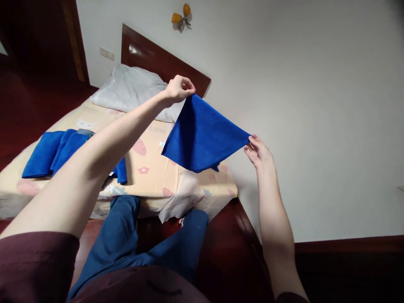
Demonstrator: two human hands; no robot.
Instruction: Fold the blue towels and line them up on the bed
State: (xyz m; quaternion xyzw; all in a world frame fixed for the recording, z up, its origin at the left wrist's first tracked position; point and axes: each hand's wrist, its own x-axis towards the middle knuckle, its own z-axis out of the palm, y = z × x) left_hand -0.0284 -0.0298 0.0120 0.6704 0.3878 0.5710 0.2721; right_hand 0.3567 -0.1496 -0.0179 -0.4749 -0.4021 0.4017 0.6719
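Observation:
A blue cloth (205, 134) hangs in the air between my two hands, above the near right part of the bed. My left hand (180, 88) pinches its upper left corner. At the right corner, lower down, my right hand (259, 151) grips the cloth between thumb and fingers. The cloth is stretched along its top edge, and its lower part drapes in a fold. More blue cloths (47, 153) lie folded on the bed at the left, partly hidden behind my left forearm.
The bed (148, 139) has a pale patterned cover, a grey pillow (135, 86) and a dark wooden headboard (158, 54). A white wall (315, 105) rises close on the right. An orange wall lamp (181, 17) is above the headboard.

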